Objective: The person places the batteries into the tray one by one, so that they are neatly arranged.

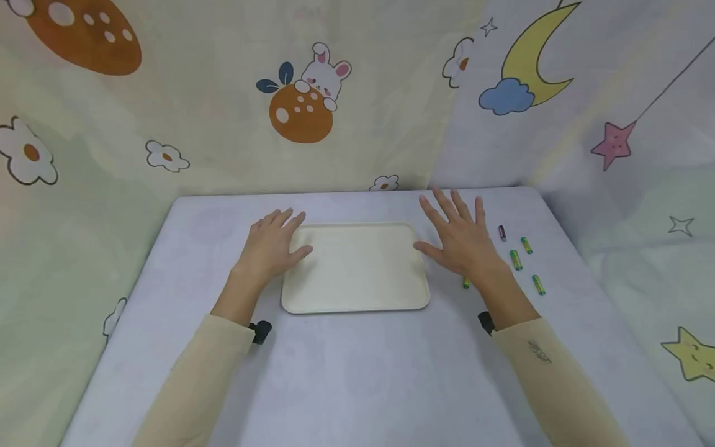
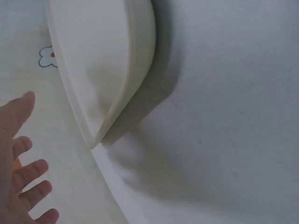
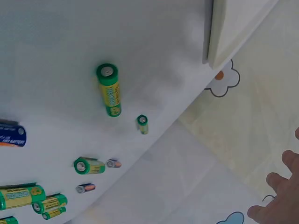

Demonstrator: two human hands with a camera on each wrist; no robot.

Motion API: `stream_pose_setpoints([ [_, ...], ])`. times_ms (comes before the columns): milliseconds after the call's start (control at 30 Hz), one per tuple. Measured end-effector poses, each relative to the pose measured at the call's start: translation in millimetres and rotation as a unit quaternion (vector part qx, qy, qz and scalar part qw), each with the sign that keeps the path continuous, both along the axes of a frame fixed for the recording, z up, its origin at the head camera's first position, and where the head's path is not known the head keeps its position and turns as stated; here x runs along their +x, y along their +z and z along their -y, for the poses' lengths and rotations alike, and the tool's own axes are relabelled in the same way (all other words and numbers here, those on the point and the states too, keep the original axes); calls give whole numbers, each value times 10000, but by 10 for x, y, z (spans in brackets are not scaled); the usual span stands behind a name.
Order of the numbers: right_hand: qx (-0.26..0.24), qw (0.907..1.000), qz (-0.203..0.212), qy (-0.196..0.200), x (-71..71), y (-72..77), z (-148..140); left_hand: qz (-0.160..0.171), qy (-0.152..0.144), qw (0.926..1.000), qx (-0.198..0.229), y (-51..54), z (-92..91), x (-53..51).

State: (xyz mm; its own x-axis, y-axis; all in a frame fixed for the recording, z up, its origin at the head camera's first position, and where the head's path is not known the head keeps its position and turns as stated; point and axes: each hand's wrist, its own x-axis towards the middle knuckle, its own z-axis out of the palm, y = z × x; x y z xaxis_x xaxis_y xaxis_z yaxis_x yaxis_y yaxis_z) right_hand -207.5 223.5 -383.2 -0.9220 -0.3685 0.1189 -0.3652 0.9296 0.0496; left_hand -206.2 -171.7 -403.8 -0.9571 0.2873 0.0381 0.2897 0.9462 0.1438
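Note:
A cream rectangular tray (image 1: 357, 267) lies on the table between the two hands. My left hand (image 1: 270, 245) is over the tray's left edge with fingers spread loosely; in the left wrist view that hand (image 2: 21, 172) holds nothing. Above the right edge of the tray my right hand (image 1: 460, 236) has its fingers spread wide, also holding nothing. Several green-and-yellow batteries (image 1: 516, 259) lie to the right of that hand, with a dark one (image 1: 502, 233) among them. Another green battery (image 1: 466, 282) is partly hidden under the right wrist.
Several batteries (image 3: 110, 93) of different sizes are scattered in the right wrist view, including a blue one (image 3: 11, 134) at the left edge. A white cloth covers the table (image 1: 357, 379). Behind it hangs a patterned curtain (image 1: 218, 105). Dark bands (image 1: 260, 331) circle both wrists.

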Motion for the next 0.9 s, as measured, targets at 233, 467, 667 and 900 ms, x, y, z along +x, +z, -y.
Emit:
stream_pose_setpoints([
  [233,-120,9993,90,-347,67,-13,-245,379,583,9960,555,-190,107,-38],
  [467,-249,9977,181,-606,148,-4,-539,946,1066,9800,1391,-356,137,-93],
  [667,-586,9920,580,-960,174,-11,-838,1355,1222,9584,2197,-499,147,-100],
  [900,-1644,9739,896,-1287,83,-122,-1208,1126,1183,9587,2327,-495,249,-125],
])
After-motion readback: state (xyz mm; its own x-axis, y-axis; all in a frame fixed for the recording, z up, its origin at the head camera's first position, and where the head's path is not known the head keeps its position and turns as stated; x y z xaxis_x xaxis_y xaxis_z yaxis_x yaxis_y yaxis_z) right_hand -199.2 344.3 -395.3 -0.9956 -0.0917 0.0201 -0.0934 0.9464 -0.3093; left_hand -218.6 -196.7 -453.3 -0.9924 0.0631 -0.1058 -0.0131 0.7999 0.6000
